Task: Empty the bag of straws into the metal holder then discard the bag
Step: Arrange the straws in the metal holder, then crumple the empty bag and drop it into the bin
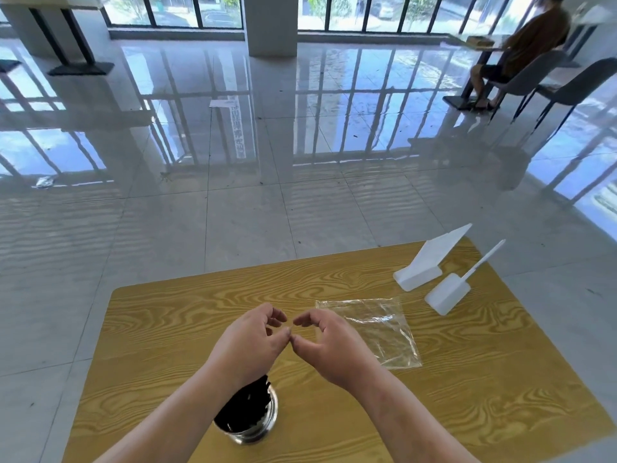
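Nearest to us stood the metal holder (251,441), upright close to the near edge of the wood-grain table (160,332) and packed with black straws (242,414). Our left forearm crossed over its rim and hid part of it.

Just beyond, both hands hung above the tabletop. The left hand (252,344) and the right hand (334,349) faced each other with their fingers loosely curled and their thumb tips touching. The forefingers almost met above the thumbs. We could see nothing gripped in either hand.

The clear plastic bag (384,332) lay flat and empty on the table to the right of the hands. Its left edge ran behind the right hand, and we could not tell whether that hand touched it.

Farther right, near the far corner of the table, two white plastic sign stands (422,264) (449,294) stood side by side, just past the bag.

Past the table stretched a glossy tiled floor (200,215) that mirrored the window frames, with a sheet of paper (222,102) lying on it. At the far right a seated person (531,41) sat at another table with grey chairs (582,83) beside it. A white pillar (270,25) and tall dark-framed windows (173,10) closed off the room.
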